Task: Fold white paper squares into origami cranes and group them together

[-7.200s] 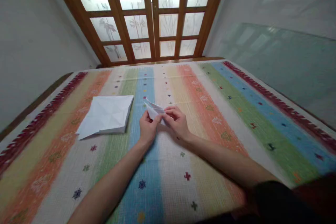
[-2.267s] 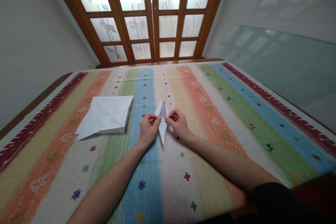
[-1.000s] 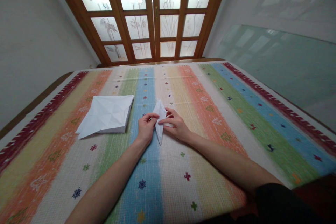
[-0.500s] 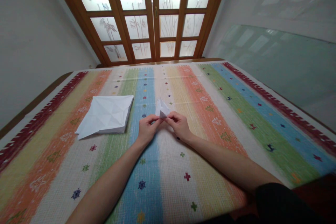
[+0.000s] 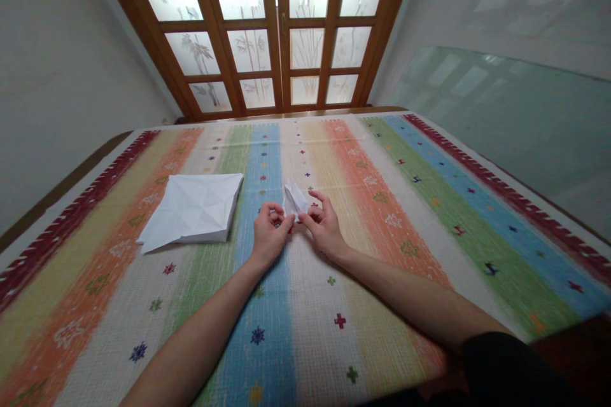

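Note:
A small folded piece of white paper [image 5: 294, 200] with pointed flaps is between my two hands, near the middle of the table. My left hand [image 5: 272, 234] pinches its lower left edge, the fingers curled in. From the other side my right hand [image 5: 326, 227] has its thumb at the lower right edge, while its index finger is lifted off the paper. The folds near the thumbs are partly hidden by the fingertips. To the left of my hands lies a stack of white paper [image 5: 193, 208], its top sheet marked with creases.
A striped, patterned cloth [image 5: 305, 311] covers the table. Beyond the far edge stand wooden doors [image 5: 281, 44] with frosted panes. A glass panel [image 5: 515, 108] leans along the right wall, and a plain wall [image 5: 62, 44] rises at left.
The folded paper has turned and its flaps now sit more open. My right index finger has lifted away from it, and my left fingers have curled back slightly. The paper stack has stayed put.

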A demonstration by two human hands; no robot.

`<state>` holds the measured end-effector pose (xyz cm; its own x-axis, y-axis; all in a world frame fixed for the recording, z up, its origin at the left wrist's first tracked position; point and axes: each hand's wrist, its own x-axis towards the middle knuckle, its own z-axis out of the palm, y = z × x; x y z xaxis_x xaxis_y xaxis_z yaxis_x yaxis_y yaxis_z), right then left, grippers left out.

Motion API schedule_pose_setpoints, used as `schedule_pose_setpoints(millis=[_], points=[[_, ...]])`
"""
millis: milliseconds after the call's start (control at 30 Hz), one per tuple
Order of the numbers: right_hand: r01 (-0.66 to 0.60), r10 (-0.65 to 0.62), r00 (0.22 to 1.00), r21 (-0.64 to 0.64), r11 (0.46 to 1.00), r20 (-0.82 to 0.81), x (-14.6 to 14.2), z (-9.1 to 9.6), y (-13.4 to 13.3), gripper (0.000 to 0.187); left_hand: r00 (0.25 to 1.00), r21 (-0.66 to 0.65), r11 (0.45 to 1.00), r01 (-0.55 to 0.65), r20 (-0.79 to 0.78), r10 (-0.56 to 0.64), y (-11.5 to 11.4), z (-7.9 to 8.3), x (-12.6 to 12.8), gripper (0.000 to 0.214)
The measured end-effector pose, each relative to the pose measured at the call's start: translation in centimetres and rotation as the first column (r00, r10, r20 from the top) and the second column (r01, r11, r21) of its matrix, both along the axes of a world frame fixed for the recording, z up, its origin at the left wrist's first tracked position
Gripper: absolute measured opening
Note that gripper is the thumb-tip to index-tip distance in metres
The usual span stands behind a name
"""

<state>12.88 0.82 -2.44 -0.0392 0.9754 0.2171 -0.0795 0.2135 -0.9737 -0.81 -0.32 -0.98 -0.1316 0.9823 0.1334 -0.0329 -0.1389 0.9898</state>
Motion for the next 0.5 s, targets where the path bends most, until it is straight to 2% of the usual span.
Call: schedule_pose_setpoints(millis=[67, 167, 267, 367, 500], points=[[-0.016, 0.016, 1.000, -0.016, 1.000, 0.002, -0.03, -0.02, 0.02, 0.051, 0.999, 0.036, 0.999, -0.010, -0.042, 0.012, 0.03, 0.03, -0.09, 0.025], [-0.051, 0.050, 0.998, -0.039, 0.998, -0.040, -0.10, -0.20, 0.05, 0.035, 0.992, 0.081, 0.996, -0.027, -0.118, 0.036, 0.04, 0.02, -0.21, 0.017], [-0.030, 0.029, 0.997, -0.017, 0.999, -0.069, -0.10, -0.27, 0.02, 0.027, 0.986, 0.118, 0.993, -0.020, -0.164, 0.039, -0.04, -0.07, -0.22, 0.015], [-0.033, 0.034, 0.997, 0.009, 0.999, -0.069, 0.02, -0.20, 0.03, 0.025, 0.987, 0.162, 0.986, 0.051, -0.157, -0.025, -0.11, -0.30, -0.13, 0.017], [-0.104, 0.106, 0.992, 0.038, 0.994, -0.072, 0.23, -0.28, 0.27, 0.026, 0.989, 0.150, 0.980, 0.127, -0.092, -0.114, -0.01, -0.68, -0.09, 0.027]])
